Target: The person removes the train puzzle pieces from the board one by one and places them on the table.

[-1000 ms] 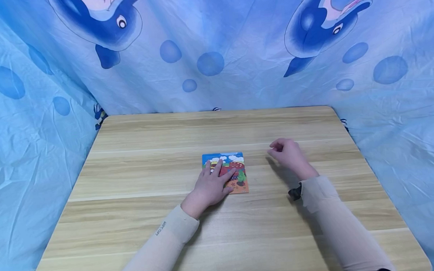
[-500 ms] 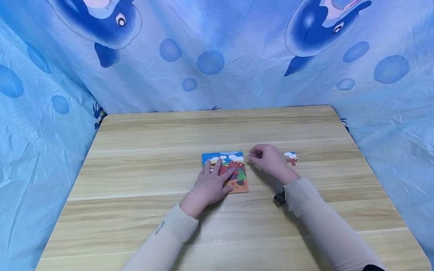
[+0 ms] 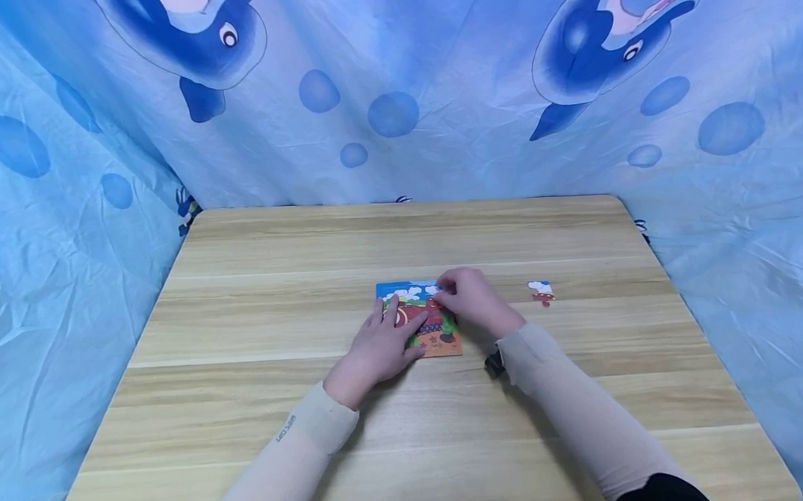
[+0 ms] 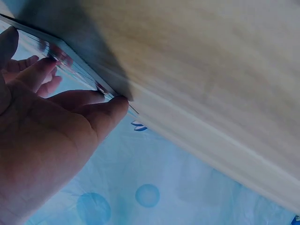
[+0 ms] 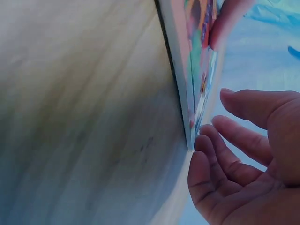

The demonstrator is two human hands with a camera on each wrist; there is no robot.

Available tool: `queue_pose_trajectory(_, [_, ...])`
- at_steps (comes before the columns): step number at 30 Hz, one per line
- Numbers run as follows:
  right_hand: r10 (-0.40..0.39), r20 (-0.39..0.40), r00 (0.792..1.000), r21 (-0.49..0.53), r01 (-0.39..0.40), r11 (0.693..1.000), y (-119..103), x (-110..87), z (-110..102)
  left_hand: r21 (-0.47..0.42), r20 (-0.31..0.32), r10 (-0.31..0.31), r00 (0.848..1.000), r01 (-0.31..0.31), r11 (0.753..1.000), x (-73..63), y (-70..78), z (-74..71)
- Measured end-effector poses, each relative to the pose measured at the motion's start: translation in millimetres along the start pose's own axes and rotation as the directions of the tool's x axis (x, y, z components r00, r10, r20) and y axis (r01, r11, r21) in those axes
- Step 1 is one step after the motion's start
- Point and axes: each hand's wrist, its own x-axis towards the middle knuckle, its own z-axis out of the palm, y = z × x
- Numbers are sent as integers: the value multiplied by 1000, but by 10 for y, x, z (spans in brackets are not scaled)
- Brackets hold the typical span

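A small flat jigsaw puzzle [image 3: 439,346] with clouds, red shapes and an orange lower edge lies mid-table. My left hand [image 3: 375,346] rests on its left part with fingers spread. In the left wrist view, several fingertips of the left hand [image 4: 51,126] touch its face and edge. At the puzzle's upper right corner is my right hand [image 3: 472,300], fingers bent. The right wrist view shows the right hand's [image 5: 248,159] thumb and forefinger apart, with nothing visible between them. A loose puzzle piece [image 3: 542,292] with a cloud and red shape lies further right.
The wooden table [image 3: 273,248] has rounded far corners. Behind and beside it hangs a blue curtain [image 3: 433,40] with dolphins and bubbles. A black band [image 3: 494,364] sits at my right wrist.
My right hand has moved left from over the loose piece to the puzzle's upper right corner, uncovering that piece. The left hand stays on the puzzle, shifted slightly left and down.
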Motion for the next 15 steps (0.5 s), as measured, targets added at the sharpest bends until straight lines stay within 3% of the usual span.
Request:
queue_pose_trajectory(6, [17,49,999,-72,-13,997,-107,79,62,10,10,8,1000,-8,1000,-8,5,-1])
queue_pose_trajectory(15, [59,76,995,-58,-54,997,-170,110,62,14,8,9,1000,-9,1000,13,5,-2])
